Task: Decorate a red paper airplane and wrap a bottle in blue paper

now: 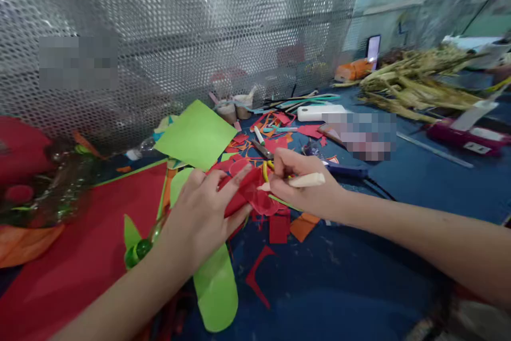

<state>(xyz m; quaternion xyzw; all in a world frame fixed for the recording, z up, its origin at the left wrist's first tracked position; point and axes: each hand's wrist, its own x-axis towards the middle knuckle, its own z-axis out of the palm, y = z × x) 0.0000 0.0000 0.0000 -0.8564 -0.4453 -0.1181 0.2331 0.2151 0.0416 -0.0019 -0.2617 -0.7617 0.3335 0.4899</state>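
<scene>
While the left hand (203, 208) pinches a red piece (235, 198), right hand's (311, 200) fingers pinch a cream marker (306, 180), its tip at that piece.

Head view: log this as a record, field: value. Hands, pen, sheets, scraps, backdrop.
Left hand: holds red piece
Right hand: holds cream pen
Pen tip: at the red piece; contact unclear
Green square sheet: beyond the left hand
Red sheet: left of the left hand
Scraps: red and orange, scattered around the hands
Backdrop: perforated screen
</scene>
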